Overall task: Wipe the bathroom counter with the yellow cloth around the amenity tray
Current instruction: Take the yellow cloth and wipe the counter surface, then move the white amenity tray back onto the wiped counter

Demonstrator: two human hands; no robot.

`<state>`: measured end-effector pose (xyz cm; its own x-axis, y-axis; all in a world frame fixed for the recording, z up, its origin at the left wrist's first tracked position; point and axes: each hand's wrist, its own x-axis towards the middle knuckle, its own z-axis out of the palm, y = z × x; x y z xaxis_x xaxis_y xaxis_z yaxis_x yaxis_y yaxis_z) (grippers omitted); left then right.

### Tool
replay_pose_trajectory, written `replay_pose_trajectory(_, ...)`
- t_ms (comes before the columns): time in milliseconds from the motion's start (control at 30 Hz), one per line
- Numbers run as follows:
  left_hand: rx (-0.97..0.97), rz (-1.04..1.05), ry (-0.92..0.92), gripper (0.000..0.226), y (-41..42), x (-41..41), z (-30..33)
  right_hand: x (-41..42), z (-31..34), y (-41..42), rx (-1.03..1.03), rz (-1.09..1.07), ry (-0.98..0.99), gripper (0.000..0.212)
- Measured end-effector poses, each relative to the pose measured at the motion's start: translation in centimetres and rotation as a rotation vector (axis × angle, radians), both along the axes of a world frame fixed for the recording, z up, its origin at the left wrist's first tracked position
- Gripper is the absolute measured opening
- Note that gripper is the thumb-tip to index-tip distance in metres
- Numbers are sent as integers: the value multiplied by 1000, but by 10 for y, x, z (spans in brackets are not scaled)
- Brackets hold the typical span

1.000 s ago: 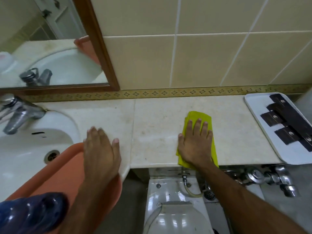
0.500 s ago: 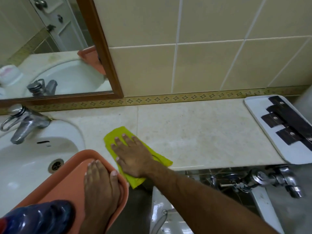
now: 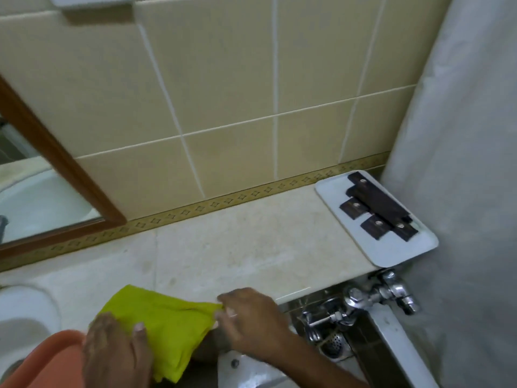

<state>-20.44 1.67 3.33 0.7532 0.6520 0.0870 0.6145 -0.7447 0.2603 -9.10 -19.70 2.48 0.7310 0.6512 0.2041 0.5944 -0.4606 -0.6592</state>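
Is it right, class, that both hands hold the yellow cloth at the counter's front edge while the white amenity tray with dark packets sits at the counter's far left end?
Not quite. The head view shows the white amenity tray with dark packets at the counter's far right end, beside the curtain. The rest stands: the left hand and right hand both hold the yellow cloth at the front edge.

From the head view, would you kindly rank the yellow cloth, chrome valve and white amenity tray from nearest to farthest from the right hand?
From the right hand:
1. Yellow cloth, pinched, on its left.
2. Chrome valve, right, under the counter edge.
3. White amenity tray, far right.
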Motion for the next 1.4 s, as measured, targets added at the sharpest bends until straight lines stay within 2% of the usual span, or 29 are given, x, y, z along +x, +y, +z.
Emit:
replay_pose_trajectory(67, -17, -84, -93, 79, -40, 49, 6, 23, 10, -53, 84, -402, 182, 31)
replay_pose_trajectory(200, -105, -337, -81, 70, -128, 149, 10, 74, 10, -139, 375, -1125, 503, 29)
replay_pose_trajectory(267, -112, -487, -88, 69, -172, 200, 8, 89, 2, -173, 495, -1339, 705, 33)
replay_pose_trajectory(333, -99, -592, -77, 68, -209, 246, 6, 97, -7, -195, 620, -1442, 913, 36)
replay_pose_trajectory(433, -125, -592, -58, 62, -251, 312, -1, 109, -21, -213, 671, -1436, 1072, 40)
replay_pose_trajectory(500, -189, -524, -39, 55, -265, 350, -5, 117, -28, -217, 596, -1401, 1065, 44)
replay_pose_trajectory(600, -347, -372, -40, 49, -273, 402, -10, 128, -37, -223, 352, -1345, 928, 45)
replay_pose_trajectory(700, -420, -253, -63, 29, -274, 436, -12, 131, -41, -231, -23, -1284, 768, 48)
replay_pose_trajectory(800, -404, -297, -66, 18, -269, 442, -15, 132, -41, -237, -175, -1312, 655, 47)
replay_pose_trajectory(900, -387, -352, -118, 15, -257, 425, -15, 131, -34, -242, -211, -1300, 627, 48)
replay_pose_trajectory(1067, -416, -312, -253, 13, -226, 364, 8, 124, -13, -261, -281, -1201, 463, 53)
replay_pose_trajectory(1233, -394, -164, -249, 15, -163, 274, 19, 122, 2, -246, -330, -1009, 261, 51)
replay_pose_trajectory(1400, -344, 29, -253, 21, -101, 200, 9, 148, 0, -194, -495, -776, 124, 50)
